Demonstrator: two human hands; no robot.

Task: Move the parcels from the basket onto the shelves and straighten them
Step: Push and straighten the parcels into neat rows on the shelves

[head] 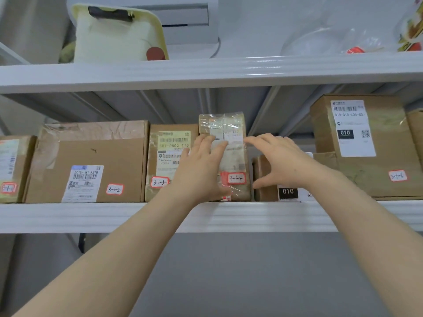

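A narrow upright parcel [233, 154] wrapped in clear tape, tagged 3-1-4, stands on the middle shelf [91, 216]. My left hand [201, 165] lies flat against its front, fingers straight and thumb low near its base. My right hand [279, 159] is spread beside it, fingertips touching its right edge, thumb pointing down in front of a low brown parcel [265, 179] with a black 010 label. Cardboard boxes tagged 3-1-3 [164, 161] and 3-1-2 [91, 161] stand to the left. The basket is out of view.
A tall box tagged 3-1-6 [366, 143] stands at the right, and another parcel [11, 168] at the far left. The top shelf [206, 72] carries a cream container [114, 33], a white appliance [187, 19] and clear plastic bags [332, 40].
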